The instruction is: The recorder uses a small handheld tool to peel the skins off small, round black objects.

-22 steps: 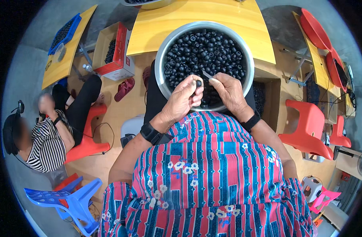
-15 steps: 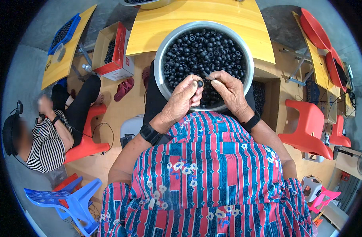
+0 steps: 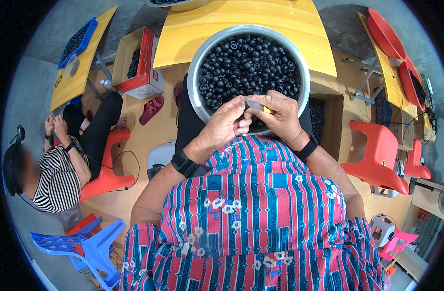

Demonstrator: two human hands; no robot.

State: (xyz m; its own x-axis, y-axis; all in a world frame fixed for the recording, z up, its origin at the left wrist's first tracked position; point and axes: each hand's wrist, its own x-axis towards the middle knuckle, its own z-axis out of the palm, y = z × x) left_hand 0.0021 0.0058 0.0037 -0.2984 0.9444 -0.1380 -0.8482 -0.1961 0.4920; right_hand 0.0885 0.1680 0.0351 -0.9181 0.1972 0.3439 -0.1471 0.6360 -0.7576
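A wide steel basin [image 3: 193,77] sits at my lap, filled with small round black parts [image 3: 251,63], many with a hole in one end. Over its near rim my left hand [image 3: 223,122] is closed in a pinch; a black part was visible there in the earlier frame, and now the fingers and blade mostly hide it. My right hand [image 3: 284,117] grips a small knife [image 3: 253,104] with a flat grey blade and a yellow piece at the handle. Its blade lies against my left fingertips.
A yellow table [image 3: 260,14] stands just beyond the basin. Boxes of black parts, one of them a red and white carton [image 3: 142,80], flank me. A red stool [image 3: 377,155] is at the right. On the left a seated person in a striped shirt [image 3: 62,174] holds both hands together.
My right hand has turned, so the knife's flat blade and yellow piece now show. The blade has come against my left fingertips, covering the black part. The other person's hands have shifted.
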